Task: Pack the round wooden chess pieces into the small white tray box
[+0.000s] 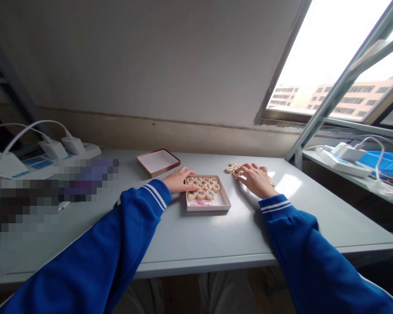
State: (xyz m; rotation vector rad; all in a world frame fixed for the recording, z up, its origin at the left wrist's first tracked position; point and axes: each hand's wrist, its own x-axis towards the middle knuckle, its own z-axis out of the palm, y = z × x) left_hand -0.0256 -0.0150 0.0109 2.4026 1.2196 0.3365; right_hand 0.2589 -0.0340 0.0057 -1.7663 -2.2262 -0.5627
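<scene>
A shallow white box (225,203) stands on the desk, holding rows of round Chinese chess pieces (201,194) with black characters. Its front strip shows a red print and no pieces. My left hand (179,179) grips the box's left side, thumb reaching in over the pieces. To the right, my right hand (256,179) hovers low over a group of loose chess pieces (230,168), fingers apart and fingertips touching the nearest ones. Part of that group is hidden under the hand. The box lid (159,161) lies with its hollow side up behind my left hand.
The grey desk (196,244) runs to a wall at the back. Power strips (85,152) with white plugs and cables stand at the left. On the right are a metal frame post (314,126), a shelf with another power strip (343,161) and a blue basket (386,162).
</scene>
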